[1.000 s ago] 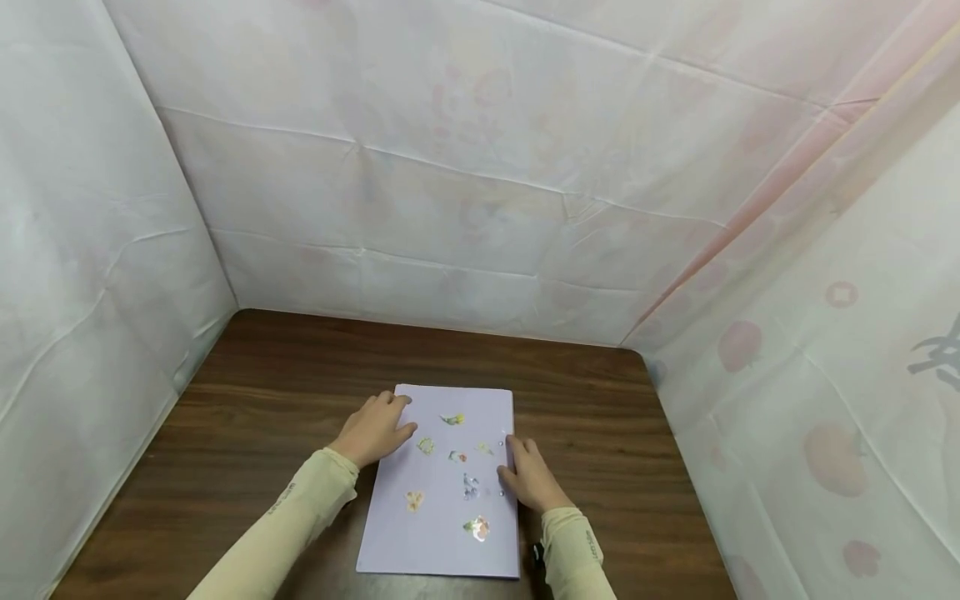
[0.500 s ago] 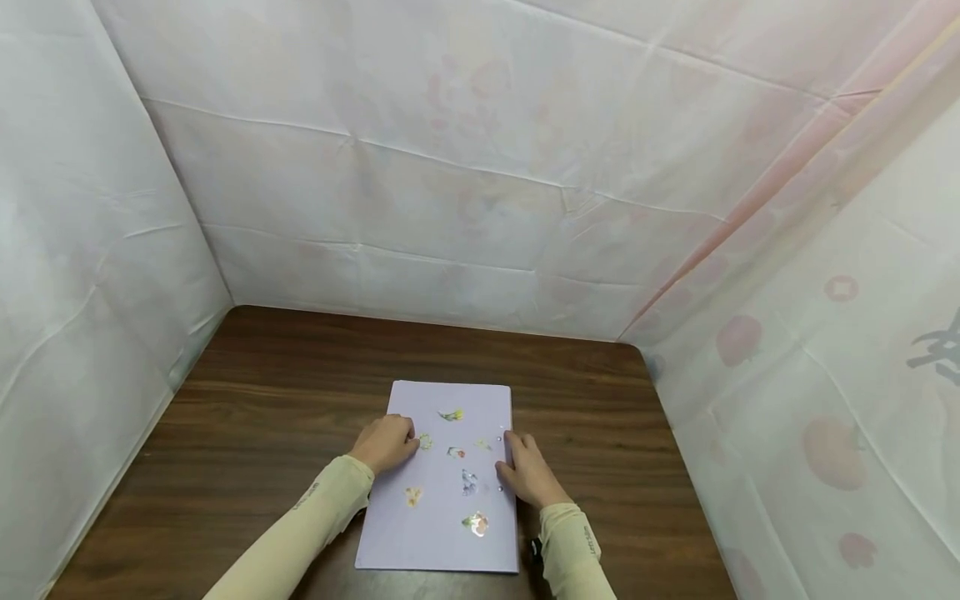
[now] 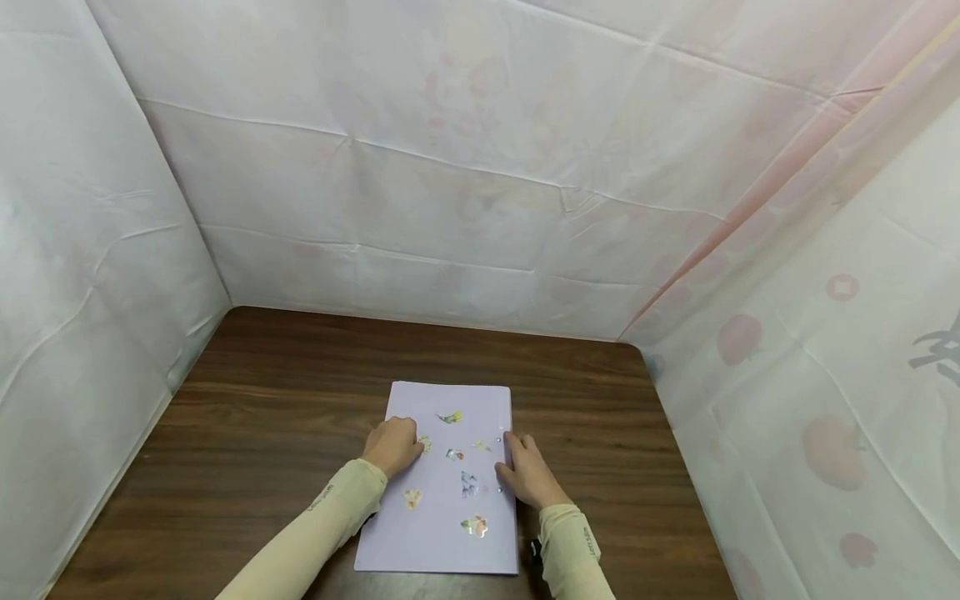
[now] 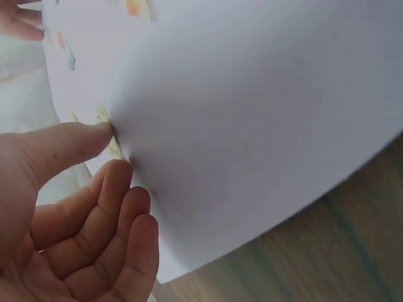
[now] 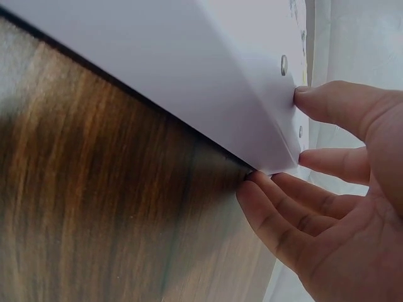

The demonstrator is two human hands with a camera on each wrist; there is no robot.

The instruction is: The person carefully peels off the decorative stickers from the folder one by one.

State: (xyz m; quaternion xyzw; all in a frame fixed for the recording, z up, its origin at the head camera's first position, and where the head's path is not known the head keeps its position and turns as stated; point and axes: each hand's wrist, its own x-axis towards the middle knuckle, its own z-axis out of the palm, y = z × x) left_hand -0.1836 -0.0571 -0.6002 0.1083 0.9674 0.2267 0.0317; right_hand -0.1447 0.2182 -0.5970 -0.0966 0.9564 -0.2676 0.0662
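A lavender folder-like sheet or stack (image 3: pixel 435 542) lies on the table, dotted with flower stickers such as a blue cluster (image 3: pixel 469 484) and a yellow bloom (image 3: pixel 450 417). Over its left part is my left hand (image 3: pixel 393 447), fingers curled, with thumb and fingertips at the surface beside a wreath-like sticker (image 4: pixel 102 114). Whether they pinch anything is unclear. On the right edge my right hand (image 3: pixel 531 473) grips the folder. In the right wrist view its thumb (image 5: pixel 308 96) is on top near small round gems (image 5: pixel 284 65), and other fingers touch the lower edge.
Dark wood-grain table (image 3: pixel 285 367) surrounds the folder. Pale fabric curtains (image 3: pixel 375 208) stand at the back and both sides. A small dark object (image 3: pixel 536 552) shows by the right sleeve.
My left hand has moved from the folder's upper left corner toward me and inward, its fingers curling more beside the wreath sticker. My right hand stays at the right edge.
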